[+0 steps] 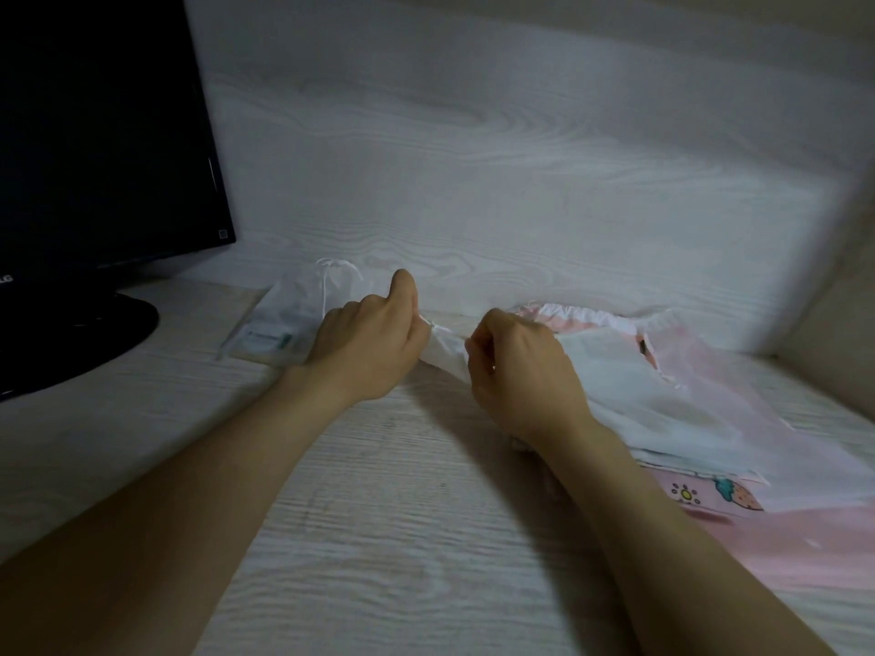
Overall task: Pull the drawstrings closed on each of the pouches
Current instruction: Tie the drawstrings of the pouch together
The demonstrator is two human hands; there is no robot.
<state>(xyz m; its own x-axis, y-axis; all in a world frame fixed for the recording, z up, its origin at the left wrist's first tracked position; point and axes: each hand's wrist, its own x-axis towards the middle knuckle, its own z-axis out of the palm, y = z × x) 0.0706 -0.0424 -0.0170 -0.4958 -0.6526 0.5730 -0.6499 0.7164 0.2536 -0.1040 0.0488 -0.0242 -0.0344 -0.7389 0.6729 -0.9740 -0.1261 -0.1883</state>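
Presently, on my pale wood-grain desk (pixel 379 537):

1. Black monitor (pixel 94 134) on its stand, far left. No part of the job.

2. Small white pouch (pixel 298 310), lying flat just behind my left hand. Its drawstring (pixel 334 269) is bunched at the far end and the neck looks gathered, so I judge this one done. Contents: a green-labelled slip (pixel 267 342) shows at its near edge; whether it is inside or underneath, I cannot tell.

3. Left hand (pixel 367 345), curled in a loose fist with the thumb up, pinching the left end of the gathered mouth (pixel 445 345) of the piece in work. The cord itself is hidden in my fingers.

4. Right hand (pixel 521 371), curled, fingertips pinching the same mouth from the other side. The two hands are near each other but apart.

5. Large white pouch (pixel 653 395), the piece in work. Its body runs right from under my right hand, on top of a stack. It lies flat; contents not visible.

6. Pink pouch (pixel 577 314) with a white ruffled hem, beneath and behind; printed pink pouch (pixel 710 494), strawberry pattern, at the bottom. Contents not visible.

Step in hand, as I judge it: cinching item 5, the mouth part-gathered. The next move calls for a firm pinch on the cord and the hands drawing apart until the neck closes. The pink ones look yet to be done.
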